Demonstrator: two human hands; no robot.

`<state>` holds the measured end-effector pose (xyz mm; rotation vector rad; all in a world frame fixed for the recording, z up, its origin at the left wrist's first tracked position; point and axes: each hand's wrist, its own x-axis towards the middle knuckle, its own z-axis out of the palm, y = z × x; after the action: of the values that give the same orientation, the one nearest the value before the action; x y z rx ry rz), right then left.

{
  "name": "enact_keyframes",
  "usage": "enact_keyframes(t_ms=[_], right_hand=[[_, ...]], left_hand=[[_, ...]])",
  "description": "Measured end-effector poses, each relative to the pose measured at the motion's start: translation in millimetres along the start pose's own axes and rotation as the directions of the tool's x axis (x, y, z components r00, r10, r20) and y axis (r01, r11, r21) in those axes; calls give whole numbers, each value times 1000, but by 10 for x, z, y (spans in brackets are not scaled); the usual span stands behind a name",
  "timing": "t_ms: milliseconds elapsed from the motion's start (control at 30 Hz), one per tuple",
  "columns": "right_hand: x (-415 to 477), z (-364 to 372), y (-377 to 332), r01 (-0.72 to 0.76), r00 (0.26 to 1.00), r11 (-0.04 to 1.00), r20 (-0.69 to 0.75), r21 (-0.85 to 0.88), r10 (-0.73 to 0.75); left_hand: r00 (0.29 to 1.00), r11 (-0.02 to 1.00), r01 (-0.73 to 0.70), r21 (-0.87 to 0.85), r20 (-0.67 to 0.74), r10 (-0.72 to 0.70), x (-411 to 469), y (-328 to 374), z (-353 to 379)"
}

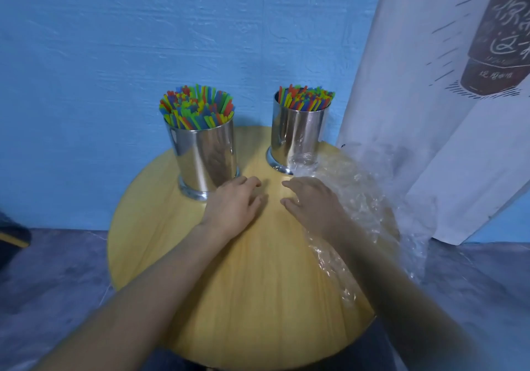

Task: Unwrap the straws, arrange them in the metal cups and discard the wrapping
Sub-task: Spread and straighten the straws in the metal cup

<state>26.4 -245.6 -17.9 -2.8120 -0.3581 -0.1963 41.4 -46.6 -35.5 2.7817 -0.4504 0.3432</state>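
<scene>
1. Blue painted wall [114,55] is seen across the upper frame, and below it a round wooden table [229,284] on which all the work is laid out.
2. At centre frame the left hand [233,204] is rested palm-down on the wood, with its fingers relaxed and nothing grasped.
3. Just to its right, the right hand [311,207] is laid flat in the same way, loose and empty. Its outer edge is met by the wrapping, but whether any film is pinned beneath it cannot be told.
4. Just above the left fingertips the left cup [205,158] is stood, and the right cup [298,135] is set apart from it, above the right hand.
5. Coloured straws [196,108] are packed upright in both cups, presumably so they can be drawn out one at a time. None is seen loose on the table.
6. Clear plastic wrapping [358,195] is left crumpled along the table's right edge, against the right cup's base. It is judged to have been kept aside for discarding, the one step not yet done.
7. At the right of the frame a white printed banner [430,112] is hung, and grey floor [57,270] is seen lower left.
</scene>
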Motion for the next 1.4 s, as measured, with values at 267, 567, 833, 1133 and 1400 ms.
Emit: enact_keyframes(t_ms=[267, 567, 833, 1133, 1400], right_hand=[[185, -347, 55, 95, 987, 979, -109, -178, -116], [577, -700, 272, 63, 979, 872, -140, -485, -149], [702, -444, 591, -8, 985, 928, -163, -371, -57], [1006, -614, 790, -250, 961, 942, -172, -223, 214], [1208, -611, 778, -233, 970, 972, -62, 20, 234]], left_hand=[[998, 981, -31, 190, 51, 22, 489, 175, -212], [1000, 986, 11, 165, 14, -14, 977, 355, -318], [995, 990, 99, 98, 9, -101, 1143, 396, -152], [980, 970, 200, -137, 17, -200, 1358, 388, -50], [959, 776, 271, -570, 93, -267, 1451, 390, -92]])
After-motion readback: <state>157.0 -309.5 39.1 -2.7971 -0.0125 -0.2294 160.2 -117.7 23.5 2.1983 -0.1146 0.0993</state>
